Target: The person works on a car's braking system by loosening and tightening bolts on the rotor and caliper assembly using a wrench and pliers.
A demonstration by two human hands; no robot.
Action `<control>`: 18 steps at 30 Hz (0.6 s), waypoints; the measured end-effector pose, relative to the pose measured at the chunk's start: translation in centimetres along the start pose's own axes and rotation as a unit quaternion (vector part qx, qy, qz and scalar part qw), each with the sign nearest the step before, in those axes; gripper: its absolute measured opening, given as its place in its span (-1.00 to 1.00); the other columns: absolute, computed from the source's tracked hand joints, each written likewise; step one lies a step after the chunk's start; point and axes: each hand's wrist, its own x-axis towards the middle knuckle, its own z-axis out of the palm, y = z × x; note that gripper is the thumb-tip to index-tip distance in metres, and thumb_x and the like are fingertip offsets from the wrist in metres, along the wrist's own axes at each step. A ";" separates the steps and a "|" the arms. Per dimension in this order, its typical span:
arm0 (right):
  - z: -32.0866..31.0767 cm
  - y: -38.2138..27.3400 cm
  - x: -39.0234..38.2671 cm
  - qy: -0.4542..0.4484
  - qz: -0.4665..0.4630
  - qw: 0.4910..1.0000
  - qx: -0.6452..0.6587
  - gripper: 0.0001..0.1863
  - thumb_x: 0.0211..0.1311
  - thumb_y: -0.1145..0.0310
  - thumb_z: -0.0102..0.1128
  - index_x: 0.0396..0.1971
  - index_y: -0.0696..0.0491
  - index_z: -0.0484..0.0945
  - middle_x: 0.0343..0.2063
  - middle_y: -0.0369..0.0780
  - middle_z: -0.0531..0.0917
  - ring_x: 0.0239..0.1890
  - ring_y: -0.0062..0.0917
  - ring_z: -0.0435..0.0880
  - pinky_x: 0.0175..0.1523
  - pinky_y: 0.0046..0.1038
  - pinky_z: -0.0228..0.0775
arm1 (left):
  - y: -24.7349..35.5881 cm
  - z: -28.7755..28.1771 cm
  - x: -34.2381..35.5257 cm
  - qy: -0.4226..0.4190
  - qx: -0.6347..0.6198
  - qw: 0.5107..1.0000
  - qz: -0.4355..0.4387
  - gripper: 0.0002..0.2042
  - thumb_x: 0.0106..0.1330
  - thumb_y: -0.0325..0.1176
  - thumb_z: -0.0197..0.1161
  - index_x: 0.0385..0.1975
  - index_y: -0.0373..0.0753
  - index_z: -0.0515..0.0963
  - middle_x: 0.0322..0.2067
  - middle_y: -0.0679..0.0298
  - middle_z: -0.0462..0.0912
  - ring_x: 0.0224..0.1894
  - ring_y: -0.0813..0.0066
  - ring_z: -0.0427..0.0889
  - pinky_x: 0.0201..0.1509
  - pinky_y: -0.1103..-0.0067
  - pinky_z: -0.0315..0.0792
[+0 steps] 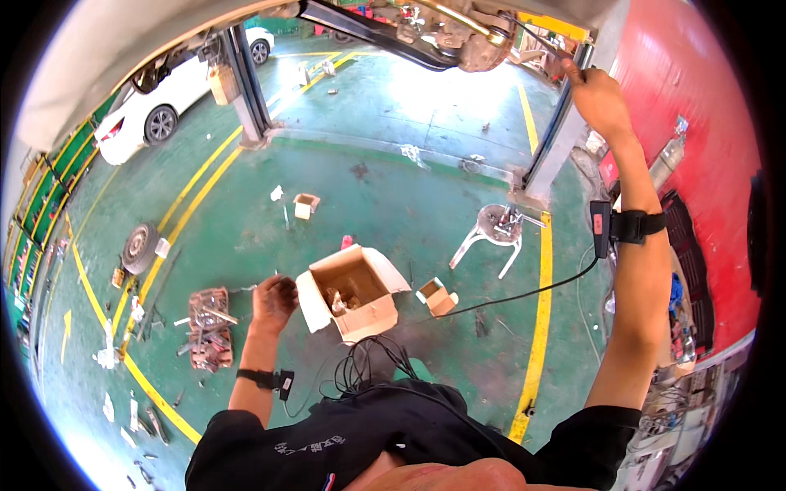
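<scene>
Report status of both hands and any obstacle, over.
Right hand raised, holding dark bar. Left hand low, grip unclear. Black cable hanging from right forearm.

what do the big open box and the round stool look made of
Big open box: matte brown cardboard, judging by its thin, folded-out flaps. Round stool: probably smooth white moulded plastic, going by its splayed legs, though painted metal isn't ruled out.

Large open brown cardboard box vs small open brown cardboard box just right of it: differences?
Size: the large open brown cardboard box is far bigger than the small open brown cardboard box.
Contents: the large box shows a crumpled brownish bundle inside; the small box shows none.
Place: in view, the large box is beside the left hand; the small box is nearer the white round stool.
Shared: brown cardboard, open.
</scene>
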 end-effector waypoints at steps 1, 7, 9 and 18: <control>-0.6 -0.4 0.0 -0.005 -0.009 1.000 0.014 -0.24 0.44 -0.22 -0.23 -0.25 0.26 0.66 -0.24 0.20 0.66 -0.04 0.11 0.61 0.11 -0.08 0.41 | -0.3 -2.8 -1.0 0.022 -0.020 0.999 0.012 -0.75 0.28 -0.14 0.18 -0.42 -0.20 0.59 -0.47 0.27 0.66 -0.43 0.33 0.62 -0.35 0.48 0.50; 4.9 2.7 2.3 0.100 0.092 0.981 0.137 -0.19 0.43 -0.28 -0.19 -0.39 0.29 0.60 -0.41 0.09 0.64 -0.23 -0.10 0.60 -0.05 -0.18 0.37 | -4.0 -16.8 -8.4 0.028 -0.177 0.977 0.119 -0.78 0.30 -0.17 0.13 -0.47 -0.16 0.47 -0.48 0.33 0.51 -0.49 0.42 0.43 -0.46 0.54 0.29; 5.2 2.3 0.2 0.086 0.093 0.980 0.155 -0.20 0.44 -0.24 -0.22 -0.32 0.31 0.67 -0.32 0.28 0.62 -0.13 0.20 0.60 -0.02 -0.03 0.39 | -5.8 -18.4 -11.4 0.160 -0.227 0.952 0.125 -0.79 0.28 -0.24 0.11 -0.59 -0.09 0.38 -0.58 0.38 0.42 -0.55 0.47 0.39 -0.56 0.59 0.25; 15.6 -8.4 -6.0 0.282 0.058 0.919 0.270 -0.33 0.52 -0.06 -0.22 -0.32 0.33 0.59 -0.43 0.22 0.62 -0.36 0.18 0.54 -0.23 0.03 0.35 | -9.3 -26.7 -22.0 0.337 -0.311 0.875 0.152 -0.86 0.19 -0.27 0.10 -0.57 -0.10 0.48 -0.58 0.39 0.56 -0.55 0.50 0.51 -0.55 0.60 0.39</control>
